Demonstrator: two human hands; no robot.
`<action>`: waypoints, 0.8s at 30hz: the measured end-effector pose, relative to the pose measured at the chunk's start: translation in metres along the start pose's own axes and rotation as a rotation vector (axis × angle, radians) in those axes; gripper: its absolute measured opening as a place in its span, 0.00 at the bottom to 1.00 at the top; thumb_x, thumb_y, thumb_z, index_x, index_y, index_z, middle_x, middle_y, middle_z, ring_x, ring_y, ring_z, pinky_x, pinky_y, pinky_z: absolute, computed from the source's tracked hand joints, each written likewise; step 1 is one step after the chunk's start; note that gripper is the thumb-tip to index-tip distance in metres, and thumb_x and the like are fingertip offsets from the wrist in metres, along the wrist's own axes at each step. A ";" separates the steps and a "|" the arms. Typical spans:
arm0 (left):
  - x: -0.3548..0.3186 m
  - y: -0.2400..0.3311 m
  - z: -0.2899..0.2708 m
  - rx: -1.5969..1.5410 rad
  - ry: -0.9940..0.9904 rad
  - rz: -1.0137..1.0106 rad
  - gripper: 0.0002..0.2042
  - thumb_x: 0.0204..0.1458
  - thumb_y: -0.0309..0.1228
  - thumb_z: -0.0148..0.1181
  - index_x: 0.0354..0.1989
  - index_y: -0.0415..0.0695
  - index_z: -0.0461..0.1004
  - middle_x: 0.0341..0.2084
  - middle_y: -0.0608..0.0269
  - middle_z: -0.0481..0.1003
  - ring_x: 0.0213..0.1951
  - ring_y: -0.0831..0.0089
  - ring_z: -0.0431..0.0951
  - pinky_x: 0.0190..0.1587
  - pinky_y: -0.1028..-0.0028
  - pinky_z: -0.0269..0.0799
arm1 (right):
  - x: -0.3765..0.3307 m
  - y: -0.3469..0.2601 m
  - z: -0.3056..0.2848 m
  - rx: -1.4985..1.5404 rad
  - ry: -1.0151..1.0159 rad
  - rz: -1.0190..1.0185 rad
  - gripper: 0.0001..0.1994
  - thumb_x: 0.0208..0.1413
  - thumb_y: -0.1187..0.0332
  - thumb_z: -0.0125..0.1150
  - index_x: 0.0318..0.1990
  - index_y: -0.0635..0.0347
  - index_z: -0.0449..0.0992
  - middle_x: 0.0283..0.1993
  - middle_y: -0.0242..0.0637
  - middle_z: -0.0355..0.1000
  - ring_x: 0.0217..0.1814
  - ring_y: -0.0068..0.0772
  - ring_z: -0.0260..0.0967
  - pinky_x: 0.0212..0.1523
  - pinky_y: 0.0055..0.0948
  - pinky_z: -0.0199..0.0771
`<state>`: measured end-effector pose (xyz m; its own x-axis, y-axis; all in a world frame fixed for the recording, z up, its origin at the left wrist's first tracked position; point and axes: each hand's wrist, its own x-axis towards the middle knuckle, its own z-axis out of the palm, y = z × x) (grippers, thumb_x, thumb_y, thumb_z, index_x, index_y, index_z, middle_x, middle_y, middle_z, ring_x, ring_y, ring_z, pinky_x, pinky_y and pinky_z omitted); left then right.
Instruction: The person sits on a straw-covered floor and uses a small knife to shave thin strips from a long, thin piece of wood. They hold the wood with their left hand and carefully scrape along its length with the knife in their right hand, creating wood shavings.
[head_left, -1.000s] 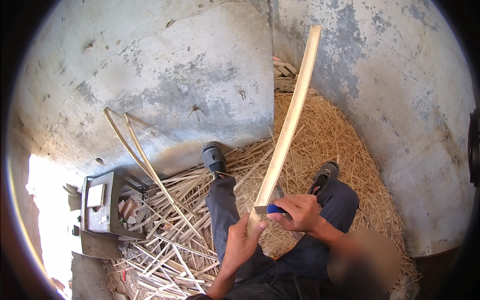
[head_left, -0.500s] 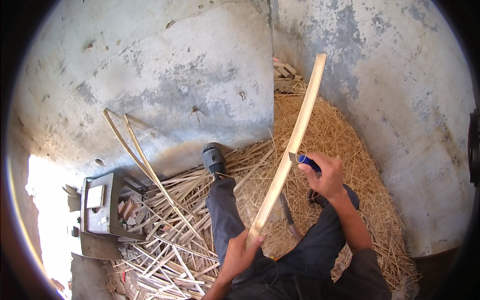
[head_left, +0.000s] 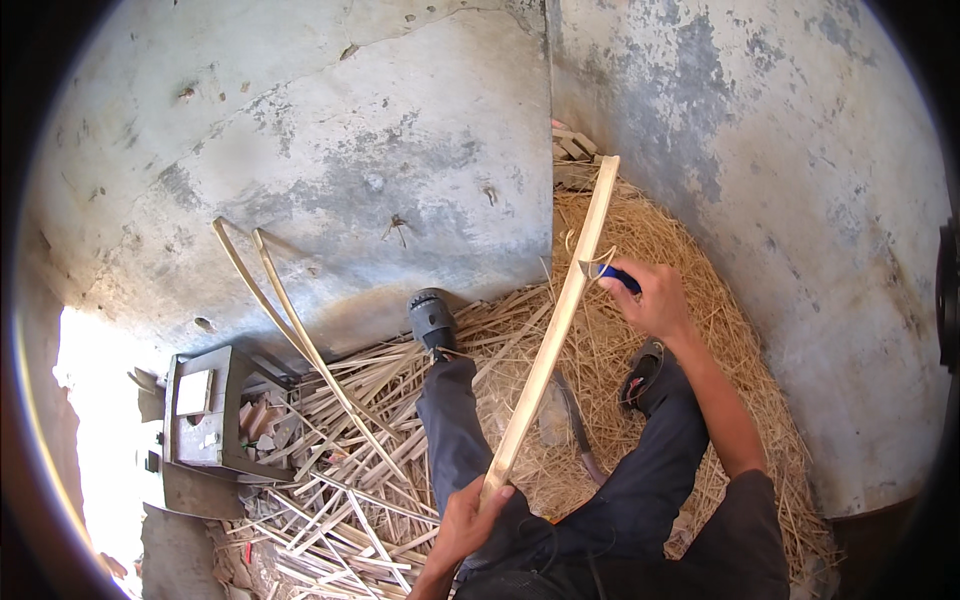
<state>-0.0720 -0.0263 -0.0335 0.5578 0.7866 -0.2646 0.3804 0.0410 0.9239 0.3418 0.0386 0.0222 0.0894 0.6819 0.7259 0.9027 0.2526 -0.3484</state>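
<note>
A long pale strip (head_left: 545, 360), like split bamboo, slants up and away from my lap between my legs. Its near end is gripped in my left hand (head_left: 468, 525), thumb along the top. My right hand (head_left: 655, 298) is closed round a knife with a blue handle (head_left: 622, 278). The metal blade meets the strip's right edge in its upper part. Thin curled shavings hang beside the blade. My right fingers hide part of the handle.
Thin shavings (head_left: 660, 225) cover the floor ahead and right. Several loose strips (head_left: 320, 540) lie in a heap at left. Two long bent strips (head_left: 335, 385) lean on the wall there, near a grey box (head_left: 205, 440). Bricks (head_left: 572, 143) are stacked in the far corner.
My right hand and the knife have moved up along the strip, away from me. The strip's far end has swung left and come lower. Fresh curls show at the blade.
</note>
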 end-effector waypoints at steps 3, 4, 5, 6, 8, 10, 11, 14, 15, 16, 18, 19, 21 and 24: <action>-0.004 -0.008 -0.002 0.020 -0.027 -0.012 0.17 0.69 0.42 0.61 0.38 0.36 0.77 0.18 0.69 0.70 0.23 0.81 0.68 0.26 0.72 0.64 | 0.009 0.017 -0.004 -0.035 0.006 0.053 0.21 0.68 0.49 0.64 0.40 0.60 0.85 0.25 0.37 0.77 0.20 0.33 0.71 0.23 0.33 0.67; -0.006 -0.011 -0.003 0.031 -0.042 -0.020 0.18 0.70 0.42 0.61 0.37 0.37 0.76 0.18 0.69 0.70 0.23 0.81 0.67 0.26 0.72 0.63 | 0.012 0.023 -0.007 -0.058 0.004 0.083 0.20 0.68 0.49 0.64 0.41 0.60 0.85 0.24 0.38 0.76 0.20 0.34 0.71 0.23 0.34 0.67; -0.008 -0.013 -0.004 0.004 -0.054 -0.039 0.18 0.70 0.42 0.61 0.37 0.37 0.76 0.18 0.70 0.70 0.23 0.82 0.67 0.26 0.72 0.63 | 0.015 0.030 -0.008 -0.096 -0.001 0.087 0.20 0.68 0.48 0.63 0.41 0.59 0.85 0.24 0.37 0.76 0.20 0.34 0.72 0.23 0.34 0.67; -0.011 -0.015 -0.004 -0.023 -0.066 -0.058 0.18 0.70 0.43 0.60 0.36 0.38 0.76 0.18 0.71 0.70 0.23 0.82 0.67 0.26 0.73 0.63 | 0.018 0.035 -0.008 -0.134 -0.006 0.092 0.21 0.68 0.47 0.62 0.40 0.57 0.85 0.23 0.37 0.76 0.20 0.35 0.72 0.24 0.34 0.67; -0.015 -0.021 -0.005 -0.093 -0.093 -0.099 0.18 0.70 0.44 0.60 0.37 0.39 0.76 0.19 0.72 0.69 0.23 0.83 0.66 0.26 0.74 0.62 | 0.023 0.042 -0.006 -0.182 -0.014 0.099 0.21 0.69 0.46 0.61 0.40 0.56 0.85 0.21 0.37 0.75 0.20 0.36 0.72 0.24 0.34 0.66; -0.016 -0.030 -0.007 -0.177 -0.124 -0.143 0.18 0.71 0.44 0.60 0.37 0.40 0.75 0.20 0.74 0.68 0.24 0.84 0.65 0.26 0.75 0.61 | 0.028 0.046 -0.005 -0.203 -0.020 0.105 0.21 0.69 0.46 0.60 0.40 0.56 0.85 0.19 0.36 0.73 0.19 0.36 0.71 0.23 0.35 0.65; -0.017 -0.030 -0.008 -0.196 -0.137 -0.151 0.17 0.71 0.44 0.59 0.38 0.40 0.75 0.20 0.75 0.68 0.24 0.85 0.65 0.26 0.76 0.61 | 0.029 0.049 -0.004 -0.204 -0.018 0.106 0.21 0.69 0.46 0.60 0.41 0.55 0.85 0.19 0.37 0.73 0.19 0.37 0.71 0.23 0.36 0.65; -0.020 -0.028 -0.011 -0.273 -0.174 -0.167 0.16 0.72 0.43 0.58 0.39 0.43 0.73 0.20 0.78 0.65 0.22 0.86 0.62 0.24 0.78 0.57 | 0.028 0.060 0.001 -0.199 -0.025 0.136 0.21 0.69 0.46 0.60 0.43 0.55 0.85 0.20 0.37 0.73 0.20 0.37 0.70 0.24 0.37 0.66; -0.021 -0.031 -0.010 -0.313 -0.186 -0.167 0.14 0.72 0.42 0.58 0.39 0.44 0.72 0.19 0.79 0.63 0.21 0.88 0.60 0.22 0.79 0.54 | 0.028 0.062 0.003 -0.194 -0.036 0.165 0.22 0.69 0.46 0.60 0.44 0.56 0.85 0.22 0.38 0.74 0.21 0.36 0.70 0.25 0.36 0.66; -0.022 -0.034 -0.010 -0.353 -0.197 -0.167 0.13 0.73 0.41 0.57 0.38 0.46 0.70 0.19 0.81 0.61 0.19 0.89 0.58 0.21 0.80 0.51 | 0.027 0.063 0.004 -0.189 -0.047 0.194 0.22 0.69 0.46 0.60 0.44 0.57 0.85 0.23 0.38 0.75 0.22 0.35 0.70 0.26 0.36 0.66; -0.026 -0.043 -0.013 -0.337 -0.225 -0.189 0.13 0.73 0.41 0.57 0.38 0.46 0.69 0.19 0.81 0.61 0.19 0.89 0.58 0.20 0.80 0.51 | 0.030 0.075 0.000 -0.186 -0.052 0.188 0.22 0.69 0.45 0.60 0.45 0.57 0.85 0.25 0.38 0.76 0.23 0.34 0.71 0.27 0.36 0.68; -0.028 -0.047 -0.016 -0.328 -0.238 -0.200 0.13 0.73 0.41 0.56 0.37 0.46 0.69 0.19 0.81 0.61 0.19 0.89 0.58 0.20 0.80 0.50 | 0.030 0.081 -0.001 -0.184 -0.055 0.185 0.22 0.69 0.45 0.60 0.45 0.57 0.85 0.25 0.38 0.76 0.24 0.33 0.71 0.28 0.36 0.69; -0.031 -0.038 -0.025 -0.408 -0.238 -0.291 0.15 0.72 0.43 0.58 0.37 0.45 0.72 0.20 0.79 0.63 0.22 0.88 0.60 0.23 0.79 0.52 | 0.033 0.076 0.002 -0.218 -0.087 0.226 0.22 0.70 0.46 0.59 0.46 0.57 0.85 0.27 0.38 0.77 0.25 0.34 0.72 0.29 0.36 0.70; -0.033 -0.037 -0.028 -0.399 -0.208 -0.288 0.16 0.71 0.44 0.60 0.36 0.44 0.73 0.21 0.79 0.64 0.23 0.88 0.60 0.24 0.78 0.53 | 0.038 0.071 0.008 -0.175 -0.108 0.234 0.22 0.71 0.46 0.58 0.46 0.58 0.85 0.29 0.38 0.79 0.26 0.35 0.73 0.30 0.38 0.72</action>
<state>-0.1252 -0.0364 -0.0506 0.6225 0.5717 -0.5345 0.2518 0.5003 0.8284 0.4056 0.0882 0.0200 0.2667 0.7790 0.5675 0.9223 -0.0354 -0.3848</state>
